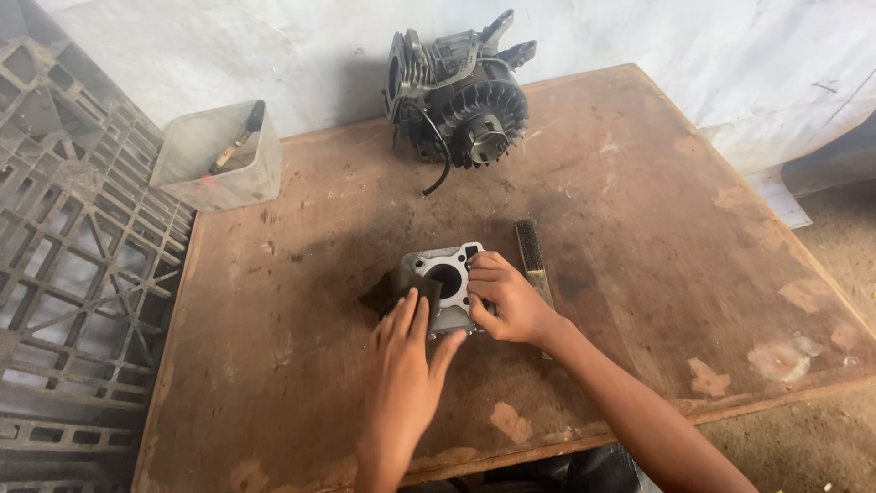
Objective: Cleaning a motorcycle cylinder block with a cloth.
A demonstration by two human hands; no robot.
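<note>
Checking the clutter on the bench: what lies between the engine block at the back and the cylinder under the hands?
Only bare, stained table, per the head view, between engine block and cylinder.

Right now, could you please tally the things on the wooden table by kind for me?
Engine parts: 2, the cylinder block under both hands and the finned engine at the back.
Brushes: 1, the brush.
Dark cloths: 1, the dark cloth under the left hand.
Plastic tubs: 1, the plastic tub.
Total: 5

Soft, even daylight; sharp centre, bowed edges.
</note>
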